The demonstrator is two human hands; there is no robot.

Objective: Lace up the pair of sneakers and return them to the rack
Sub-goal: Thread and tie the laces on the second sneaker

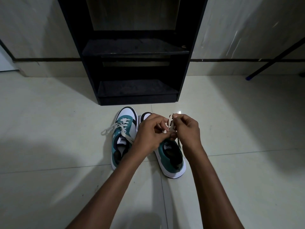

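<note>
Two teal, white and navy sneakers stand side by side on the tiled floor, toes toward the rack. The left sneaker point(124, 138) has its cream lace loose, the ends trailing left and across its tongue. Over the right sneaker point(171, 156), my left hand point(149, 132) and my right hand point(187, 129) both pinch that shoe's cream lace point(171, 123), holding it up above the eyelets. My hands hide the right shoe's front and most of its lacing. The black shoe rack point(132, 50) stands just beyond the shoes, its shelves bare.
A pale wall with a dark skirting stripe runs behind the rack. A dark pole with a blue tip point(249, 78) leans down at the right. Pale floor tiles point(247, 129) spread on both sides of the shoes.
</note>
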